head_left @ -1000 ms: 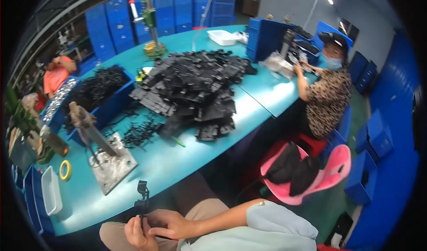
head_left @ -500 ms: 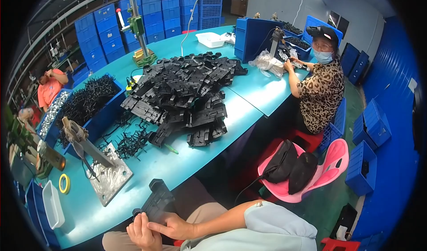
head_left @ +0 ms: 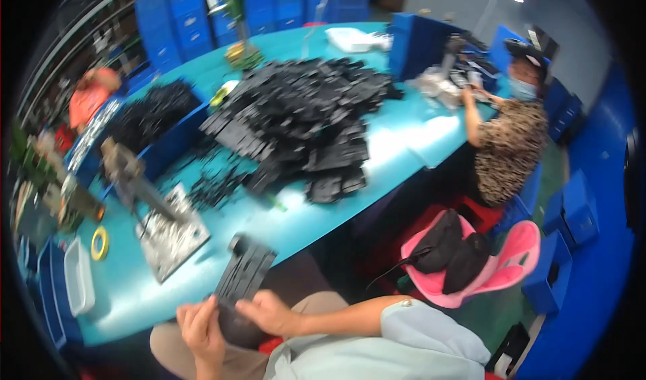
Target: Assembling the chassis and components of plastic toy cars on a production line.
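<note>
Over my lap, at the table's front edge, I hold a flat black plastic part [head_left: 243,272] with ridges and a raised tab at its far end. My left hand [head_left: 202,333] pinches its near left edge between thumb and fingers. Gripping the near right edge, my right hand [head_left: 272,313] has its fingers curled. Beyond the part lies a large heap of similar black plastic parts [head_left: 303,117] on the teal table [head_left: 316,222]. Motion blur softens the part and the fingers.
Left of the part stands a metal post on a steel base plate [head_left: 173,235]. Nearby are a yellow tape roll [head_left: 99,243], a white tray [head_left: 79,279] and a blue bin [head_left: 178,137] of thin black pieces. A co-worker [head_left: 511,137] sits right, beyond a pink chair [head_left: 498,279].
My hands have moved apart along the black part, which has turned its broad face more toward me. The whole view has shifted, moving the table scene right and up.
</note>
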The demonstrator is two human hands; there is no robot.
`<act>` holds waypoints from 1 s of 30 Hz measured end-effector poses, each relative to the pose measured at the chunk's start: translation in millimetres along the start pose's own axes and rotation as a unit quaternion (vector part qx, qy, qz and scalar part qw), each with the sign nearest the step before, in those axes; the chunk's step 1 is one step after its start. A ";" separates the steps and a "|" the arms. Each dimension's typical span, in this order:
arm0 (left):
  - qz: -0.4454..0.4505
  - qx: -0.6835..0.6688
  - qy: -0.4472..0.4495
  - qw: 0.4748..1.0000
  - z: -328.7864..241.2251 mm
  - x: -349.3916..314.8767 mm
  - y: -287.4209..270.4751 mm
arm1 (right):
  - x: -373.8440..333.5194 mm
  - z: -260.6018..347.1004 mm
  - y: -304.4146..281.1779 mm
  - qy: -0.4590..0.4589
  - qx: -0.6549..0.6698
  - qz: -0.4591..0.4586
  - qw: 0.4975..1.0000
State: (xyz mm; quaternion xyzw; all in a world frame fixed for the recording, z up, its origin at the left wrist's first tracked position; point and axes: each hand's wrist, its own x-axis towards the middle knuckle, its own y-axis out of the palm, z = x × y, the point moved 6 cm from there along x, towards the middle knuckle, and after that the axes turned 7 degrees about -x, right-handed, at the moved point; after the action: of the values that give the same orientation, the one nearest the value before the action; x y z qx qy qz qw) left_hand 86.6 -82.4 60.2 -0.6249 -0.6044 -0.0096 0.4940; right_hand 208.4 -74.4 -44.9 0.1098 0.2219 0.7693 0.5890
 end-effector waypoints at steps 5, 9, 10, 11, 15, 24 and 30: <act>-0.045 -0.088 -0.119 0.988 25.8 -6.9 6.7 | 0.8 21.0 -17.6 0.028 -0.097 -0.018 0.995; -0.033 -0.283 -0.297 0.911 51.4 -18.2 8.2 | 4.5 12.1 -18.3 0.058 -0.047 -0.001 0.997; -0.038 -0.322 -0.316 0.892 58.8 -22.7 9.6 | 7.0 12.3 -16.3 0.070 -0.034 0.007 0.997; -0.032 -0.337 -0.345 0.875 63.2 -27.8 7.9 | 8.9 14.2 -13.9 0.081 -0.022 0.012 0.996; 0.041 -0.443 -0.497 0.745 68.5 -39.3 13.6 | 15.1 16.2 -4.5 0.116 0.031 0.055 0.991; -0.010 -0.602 -0.517 0.608 76.5 -42.6 25.7 | 29.4 27.3 0.0 0.119 -0.001 0.081 0.990; -0.020 -0.633 -0.491 0.598 79.9 -29.2 20.9 | 48.1 35.2 9.9 0.106 -0.004 0.095 0.990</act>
State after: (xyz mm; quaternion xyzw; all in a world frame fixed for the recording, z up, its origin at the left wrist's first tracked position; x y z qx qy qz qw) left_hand 48.0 -49.3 -11.1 -0.6793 -0.6105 -0.0913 -0.3968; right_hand 201.5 -23.1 -13.8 0.0457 0.2682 0.8301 0.4867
